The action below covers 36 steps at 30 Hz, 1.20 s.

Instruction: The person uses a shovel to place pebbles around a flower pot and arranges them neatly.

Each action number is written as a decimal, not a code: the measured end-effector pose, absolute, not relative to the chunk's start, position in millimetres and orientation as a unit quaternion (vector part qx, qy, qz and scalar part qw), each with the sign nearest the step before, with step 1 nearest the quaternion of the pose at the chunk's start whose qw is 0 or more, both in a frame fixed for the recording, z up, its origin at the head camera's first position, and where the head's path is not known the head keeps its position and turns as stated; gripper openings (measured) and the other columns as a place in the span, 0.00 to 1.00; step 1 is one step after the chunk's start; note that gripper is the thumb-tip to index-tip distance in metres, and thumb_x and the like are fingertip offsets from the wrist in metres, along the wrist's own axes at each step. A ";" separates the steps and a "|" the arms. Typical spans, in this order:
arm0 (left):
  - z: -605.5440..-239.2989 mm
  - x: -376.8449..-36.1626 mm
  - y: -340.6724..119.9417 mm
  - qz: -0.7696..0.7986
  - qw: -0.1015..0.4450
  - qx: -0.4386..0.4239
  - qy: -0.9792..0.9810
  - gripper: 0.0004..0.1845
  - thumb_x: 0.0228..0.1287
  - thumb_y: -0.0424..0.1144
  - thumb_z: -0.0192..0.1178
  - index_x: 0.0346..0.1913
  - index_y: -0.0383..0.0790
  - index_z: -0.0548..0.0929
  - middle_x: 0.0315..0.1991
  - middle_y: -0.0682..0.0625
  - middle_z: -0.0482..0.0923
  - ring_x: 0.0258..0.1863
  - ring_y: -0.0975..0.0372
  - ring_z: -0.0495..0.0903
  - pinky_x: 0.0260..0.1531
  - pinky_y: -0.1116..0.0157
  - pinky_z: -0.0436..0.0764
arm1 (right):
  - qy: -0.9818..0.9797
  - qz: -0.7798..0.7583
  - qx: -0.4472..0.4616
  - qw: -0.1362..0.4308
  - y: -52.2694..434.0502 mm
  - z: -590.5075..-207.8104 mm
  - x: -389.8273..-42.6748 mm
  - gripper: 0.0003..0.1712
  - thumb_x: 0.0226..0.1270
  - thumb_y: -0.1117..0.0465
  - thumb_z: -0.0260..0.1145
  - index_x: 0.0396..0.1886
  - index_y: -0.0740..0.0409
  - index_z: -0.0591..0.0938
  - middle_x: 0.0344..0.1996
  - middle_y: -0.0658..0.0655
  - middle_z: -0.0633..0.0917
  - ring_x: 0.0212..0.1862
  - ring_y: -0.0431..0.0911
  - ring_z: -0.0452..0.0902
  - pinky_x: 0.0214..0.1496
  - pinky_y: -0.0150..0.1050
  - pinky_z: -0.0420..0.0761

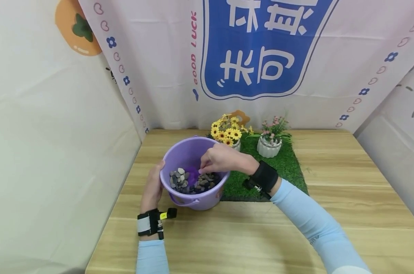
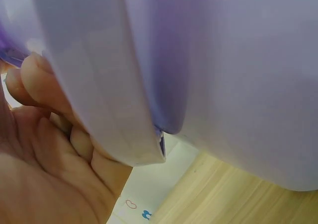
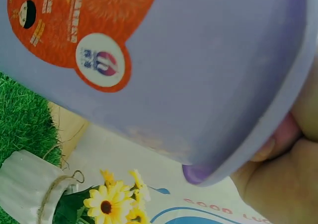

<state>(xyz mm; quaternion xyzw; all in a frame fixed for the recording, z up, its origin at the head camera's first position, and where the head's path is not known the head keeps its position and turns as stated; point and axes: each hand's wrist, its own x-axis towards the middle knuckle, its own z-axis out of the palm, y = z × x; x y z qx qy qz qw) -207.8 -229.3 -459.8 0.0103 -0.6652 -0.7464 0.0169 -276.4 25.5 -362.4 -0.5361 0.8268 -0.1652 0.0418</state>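
While left hand [image 1: 154,182] is gripping bucket [image 1: 208,199] by rim, right hand [image 1: 220,157] is hanging inside, stones [image 1: 207,182] lying just below this nearer hand's bent fingers; cannot tell what it's holding.

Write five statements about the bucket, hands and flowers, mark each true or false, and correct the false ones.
1. The left hand holds the purple bucket at its rim. True.
2. Stones lie inside the bucket. True.
3. All the stones are white. False: many are dark grey.
4. The white pot of pink flowers stands on the green mat. True.
5. The right hand rests on the green mat. False: it reaches into the bucket.
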 end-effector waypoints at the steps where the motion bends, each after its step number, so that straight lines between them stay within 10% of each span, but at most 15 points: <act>1: -460.2 -207.4 -229.8 -0.747 0.019 0.013 -0.665 0.29 0.70 0.54 0.43 0.59 0.32 0.71 0.51 0.34 0.74 0.40 0.59 0.78 0.38 0.64 0.77 | 0.826 -0.166 -0.537 0.038 25.2 -362.5 -275.6 0.07 0.59 0.49 0.66 0.29 0.44 0.86 0.24 0.38 0.84 0.23 0.28 0.74 0.28 0.26 0.73; 36: -463.2 -209.7 -226.9 -0.774 0.022 0.019 -0.633 0.29 0.70 0.51 0.43 0.59 0.29 0.70 0.43 0.47 0.78 0.39 0.62 0.78 0.38 0.66 0.77 | 0.841 -0.159 -0.517 0.010 40.0 -344.1 -273.1 0.09 0.59 0.47 0.65 0.32 0.43 0.86 0.26 0.40 0.85 0.26 0.27 0.76 0.32 0.25 0.74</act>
